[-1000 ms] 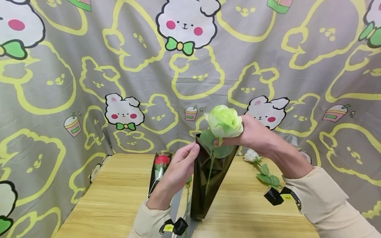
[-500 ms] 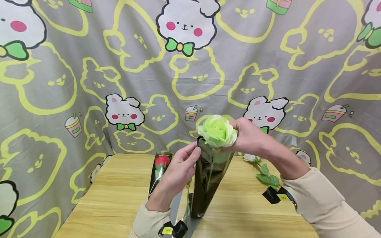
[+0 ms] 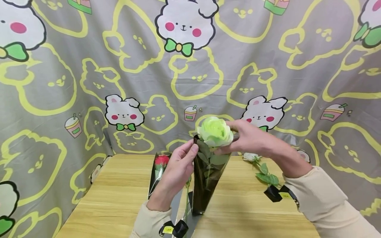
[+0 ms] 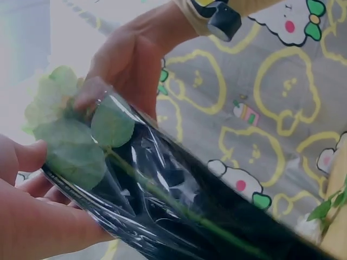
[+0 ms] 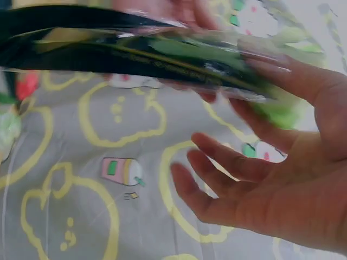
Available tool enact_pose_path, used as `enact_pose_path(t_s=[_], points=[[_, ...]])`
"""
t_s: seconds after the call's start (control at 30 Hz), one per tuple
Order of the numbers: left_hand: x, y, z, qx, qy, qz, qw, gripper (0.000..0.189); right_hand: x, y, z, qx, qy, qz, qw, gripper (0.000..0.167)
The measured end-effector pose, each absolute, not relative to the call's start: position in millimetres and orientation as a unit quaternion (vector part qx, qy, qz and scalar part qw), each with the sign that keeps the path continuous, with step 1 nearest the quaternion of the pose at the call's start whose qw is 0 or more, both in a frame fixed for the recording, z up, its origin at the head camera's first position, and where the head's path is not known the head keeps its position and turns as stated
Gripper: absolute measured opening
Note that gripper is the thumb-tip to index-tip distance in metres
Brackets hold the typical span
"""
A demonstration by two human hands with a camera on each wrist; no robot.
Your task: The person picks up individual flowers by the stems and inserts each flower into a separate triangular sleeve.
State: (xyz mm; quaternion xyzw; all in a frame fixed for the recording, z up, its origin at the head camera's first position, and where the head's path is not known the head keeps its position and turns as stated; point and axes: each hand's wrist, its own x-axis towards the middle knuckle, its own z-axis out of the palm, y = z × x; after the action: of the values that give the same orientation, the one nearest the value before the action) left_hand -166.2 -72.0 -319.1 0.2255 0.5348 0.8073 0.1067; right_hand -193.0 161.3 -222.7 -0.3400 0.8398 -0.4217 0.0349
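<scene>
My left hand (image 3: 181,162) pinches the upper left edge of a black flower sleeve (image 3: 205,191) with a clear front. A pale green rose (image 3: 215,131) stands with its bloom above the sleeve's mouth. Its leaves (image 4: 113,122) and stem (image 4: 179,208) show through the clear film in the left wrist view. Thumb and index finger of my right hand (image 3: 253,136) hold the rose just under the bloom. In the right wrist view the other fingers (image 5: 217,208) of that hand are spread loosely below the sleeve.
A red rose (image 3: 161,160) in a black wrapper lies on the wooden table (image 3: 119,191) at left. Beside the left wrist runs another green stem (image 3: 187,201). A white rose (image 3: 251,157) with leaves lies at right. Behind hangs a patterned curtain (image 3: 154,82).
The right hand has lowered the green rose slightly and shifted it left, so its bloom sits closer to the sleeve's mouth. The left hand keeps its pinch on the edge.
</scene>
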Motion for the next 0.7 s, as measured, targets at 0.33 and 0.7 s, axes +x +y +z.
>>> enact_pose_path(t_s=[0.33, 0.7], points=[[-167, -79, -316, 0.211, 0.511, 0.829, 0.087, 0.058, -172, 186, -236, -0.265, 0.804, -0.531, 0.017, 0.029], [-167, -82, -311, 0.249, 0.503, 0.821, 0.11, 0.052, -170, 168, -256, -0.171, 0.806, -0.557, -0.101, 0.014]])
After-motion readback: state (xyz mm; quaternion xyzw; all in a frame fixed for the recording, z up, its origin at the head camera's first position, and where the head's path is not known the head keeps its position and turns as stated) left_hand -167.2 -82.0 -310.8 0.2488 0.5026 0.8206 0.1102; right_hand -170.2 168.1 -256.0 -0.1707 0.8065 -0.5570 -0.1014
